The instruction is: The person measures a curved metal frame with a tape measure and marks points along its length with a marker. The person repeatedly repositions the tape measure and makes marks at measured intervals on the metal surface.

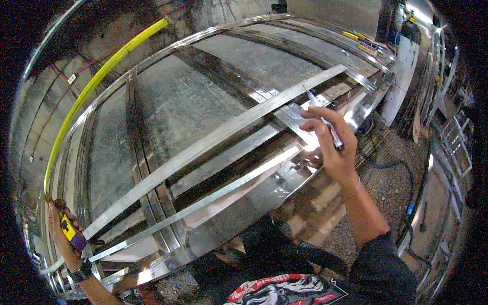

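Note:
My left hand [57,216], at the far left, is closed round a yellow and dark tape measure [74,235]. From it a yellow tape blade [87,91] runs out in a long curve up and away, past the bench's far left side. On the right, my right hand [333,137] grips a slim white marker pen [311,97] with its thin tip pointing up and left. The pen tip is close to a long flat metal bar [218,136] lying slantwise across the bench; whether they touch I cannot tell.
Under the bar is a metal-framed bench [178,96] with dark crosspieces and grey sheet. Another shiny strip [203,207] lies nearer to me. A small purple and yellow box [367,48] sits at the far right corner. A black cable [406,173] curls over the floor.

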`<control>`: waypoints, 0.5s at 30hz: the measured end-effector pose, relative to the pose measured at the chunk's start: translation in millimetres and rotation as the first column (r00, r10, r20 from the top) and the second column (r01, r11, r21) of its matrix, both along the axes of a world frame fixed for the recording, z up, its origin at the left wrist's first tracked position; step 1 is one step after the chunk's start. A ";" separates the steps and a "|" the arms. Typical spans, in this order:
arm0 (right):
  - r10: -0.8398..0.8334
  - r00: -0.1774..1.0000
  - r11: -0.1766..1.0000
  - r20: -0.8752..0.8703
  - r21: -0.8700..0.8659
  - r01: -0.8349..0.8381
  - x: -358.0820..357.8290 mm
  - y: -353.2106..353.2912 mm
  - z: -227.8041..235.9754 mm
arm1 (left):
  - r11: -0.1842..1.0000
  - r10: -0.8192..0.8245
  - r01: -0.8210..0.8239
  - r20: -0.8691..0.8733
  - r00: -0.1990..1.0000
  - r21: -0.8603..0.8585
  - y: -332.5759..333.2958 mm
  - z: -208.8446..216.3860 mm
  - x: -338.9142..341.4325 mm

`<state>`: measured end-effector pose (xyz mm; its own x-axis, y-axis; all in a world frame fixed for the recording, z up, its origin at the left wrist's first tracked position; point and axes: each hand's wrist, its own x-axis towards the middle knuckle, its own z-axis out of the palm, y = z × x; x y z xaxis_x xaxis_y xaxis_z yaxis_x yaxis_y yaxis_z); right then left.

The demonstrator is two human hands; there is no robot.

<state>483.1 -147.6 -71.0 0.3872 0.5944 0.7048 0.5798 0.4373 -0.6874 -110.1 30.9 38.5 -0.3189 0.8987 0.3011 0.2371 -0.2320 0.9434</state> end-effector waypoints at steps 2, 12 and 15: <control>-0.025 0.999 0.999 0.042 0.049 0.023 -1.3 2.2 -4.6 | 0.997 -0.040 0.041 -0.030 0.999 0.067 6.5 -3.5 17.7; 0.058 0.970 0.995 0.235 0.069 -0.076 7.9 1.7 -4.2 | 0.992 0.102 -0.101 0.002 0.995 0.070 42.6 -41.2 -66.0; 0.104 0.970 0.995 0.221 -0.025 -0.101 2.1 -2.6 6.5 | 0.987 0.109 -0.101 -0.062 0.992 0.126 46.2 -44.8 -67.7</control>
<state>485.1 -150.3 -64.5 0.1589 0.6330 0.7577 0.6710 0.4937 -0.5532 -177.8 77.0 -6.3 -0.3843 0.8165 0.4309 0.3293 -0.3148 0.8902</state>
